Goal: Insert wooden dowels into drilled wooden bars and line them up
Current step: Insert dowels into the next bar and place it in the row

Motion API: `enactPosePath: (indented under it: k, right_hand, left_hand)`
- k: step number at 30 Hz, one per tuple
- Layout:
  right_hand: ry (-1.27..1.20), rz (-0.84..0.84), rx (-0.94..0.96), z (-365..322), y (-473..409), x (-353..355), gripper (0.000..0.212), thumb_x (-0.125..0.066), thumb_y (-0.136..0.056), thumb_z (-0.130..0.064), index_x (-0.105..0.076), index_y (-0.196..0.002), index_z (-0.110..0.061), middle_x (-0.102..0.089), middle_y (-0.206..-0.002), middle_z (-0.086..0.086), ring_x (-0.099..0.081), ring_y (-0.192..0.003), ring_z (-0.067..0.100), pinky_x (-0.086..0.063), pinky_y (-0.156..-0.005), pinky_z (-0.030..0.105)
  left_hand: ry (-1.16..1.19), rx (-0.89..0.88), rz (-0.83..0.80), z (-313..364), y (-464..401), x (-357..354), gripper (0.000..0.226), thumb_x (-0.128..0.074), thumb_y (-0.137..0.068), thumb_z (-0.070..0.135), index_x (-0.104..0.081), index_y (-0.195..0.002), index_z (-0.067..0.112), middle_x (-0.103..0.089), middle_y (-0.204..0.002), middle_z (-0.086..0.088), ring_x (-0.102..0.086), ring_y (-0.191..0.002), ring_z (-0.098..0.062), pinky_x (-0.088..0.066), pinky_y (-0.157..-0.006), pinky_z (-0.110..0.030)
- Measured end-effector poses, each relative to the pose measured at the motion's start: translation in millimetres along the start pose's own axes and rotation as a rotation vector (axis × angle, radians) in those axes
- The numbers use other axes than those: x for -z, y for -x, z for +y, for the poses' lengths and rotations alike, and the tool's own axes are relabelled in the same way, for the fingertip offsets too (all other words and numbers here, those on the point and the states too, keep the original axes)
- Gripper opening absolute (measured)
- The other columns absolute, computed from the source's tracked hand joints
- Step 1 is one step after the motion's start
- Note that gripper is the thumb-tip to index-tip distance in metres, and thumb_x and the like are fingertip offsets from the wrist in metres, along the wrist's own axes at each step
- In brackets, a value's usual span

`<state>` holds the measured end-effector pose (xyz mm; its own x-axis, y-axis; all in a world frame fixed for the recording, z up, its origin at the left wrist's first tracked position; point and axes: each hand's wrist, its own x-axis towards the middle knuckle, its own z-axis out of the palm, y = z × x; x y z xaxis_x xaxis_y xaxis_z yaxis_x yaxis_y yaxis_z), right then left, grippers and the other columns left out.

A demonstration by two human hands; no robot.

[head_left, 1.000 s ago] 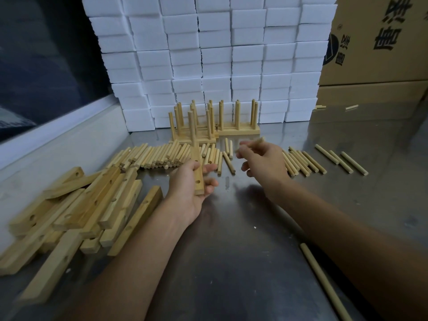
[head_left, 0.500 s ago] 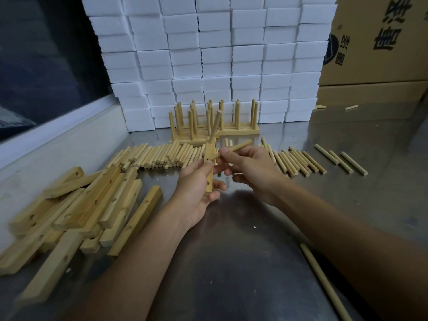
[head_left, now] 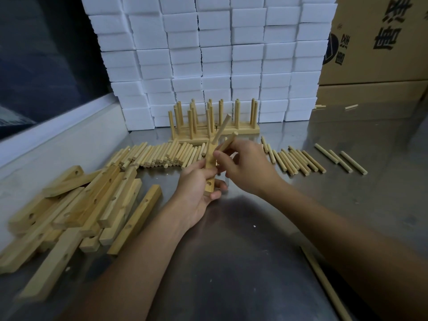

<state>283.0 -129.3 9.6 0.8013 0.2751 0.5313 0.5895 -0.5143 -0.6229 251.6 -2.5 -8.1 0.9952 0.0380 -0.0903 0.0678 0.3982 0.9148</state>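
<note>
Wooden bar in hand: a drilled bar (head_left: 210, 174) stands nearly upright in the left hand (head_left: 196, 181), whose fingers are wrapped tight around its lower half
Seated dowel: one dowel (head_left: 221, 129) already sticks out of the bar's upper part, slanting up and right
Right hand: the right hand (head_left: 245, 167) is pinched closed on a second dowel (head_left: 228, 142), its lower end against the bar just below the first
Loose dowels: a long row (head_left: 157, 155) lies on the worktop (head_left: 254, 251) behind the hands, with more (head_left: 298, 161) to the right
Spare bars: a heap of drilled bars (head_left: 88, 205) lies left of the left forearm
Finished pieces: bars with upright dowels (head_left: 215, 130) stand lined up behind the loose row
Backdrop: stacked white blocks (head_left: 208, 54) and a cardboard box (head_left: 375, 42) at right
</note>
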Motion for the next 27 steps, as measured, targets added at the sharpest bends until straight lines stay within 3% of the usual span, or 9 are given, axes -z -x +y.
enactPosePath:
  k: [3,7,15,27]
  right_hand:
    - [0.006,0.046,0.029,-4.4,1.1,-3.7,0.021,-0.061,-0.097,-0.022,-0.071,-0.102,-0.005,-0.073,-0.088,0.003,-0.069,-0.078,0.016,-0.057,-0.077,0.038]
    - [-0.036,0.082,0.006,-5.6,2.5,-6.3,0.019,-0.064,-0.095,-0.021,-0.072,-0.097,-0.003,-0.072,-0.082,0.005,-0.069,-0.076,0.017,-0.058,-0.075,0.039]
    - [-0.126,0.173,-0.073,-4.4,3.0,-12.1,0.025,-0.069,-0.091,-0.021,-0.067,-0.079,0.000,-0.069,-0.069,0.012,-0.067,-0.066,0.024,-0.056,-0.064,0.044]
    - [-0.179,0.212,-0.141,-2.4,1.8,-16.3,0.030,-0.071,-0.091,-0.024,-0.065,-0.075,0.001,-0.067,-0.066,0.010,-0.068,-0.064,0.022,-0.058,-0.063,0.042]
  left_hand:
    - [-0.010,-0.009,0.000,-1.4,0.1,-0.2,0.030,-0.041,-0.097,-0.005,-0.062,-0.116,0.005,-0.061,-0.087,-0.014,-0.055,-0.047,-0.017,-0.032,-0.034,-0.021]
    - [-0.027,-0.018,-0.016,-1.6,0.8,-0.2,0.029,-0.040,-0.098,-0.006,-0.063,-0.112,0.004,-0.055,-0.091,-0.017,-0.054,-0.046,-0.017,-0.031,-0.035,-0.020]
    - [-0.044,-0.027,-0.027,-2.1,1.2,-2.5,0.028,-0.040,-0.097,-0.007,-0.063,-0.109,0.004,-0.066,-0.079,-0.010,-0.054,-0.044,-0.016,-0.032,-0.035,-0.020]
    - [-0.076,-0.018,-0.013,-2.7,-1.3,-2.2,0.030,-0.040,-0.098,-0.006,-0.060,-0.119,0.000,-0.064,-0.082,-0.012,-0.054,-0.045,-0.016,-0.033,-0.036,-0.021]
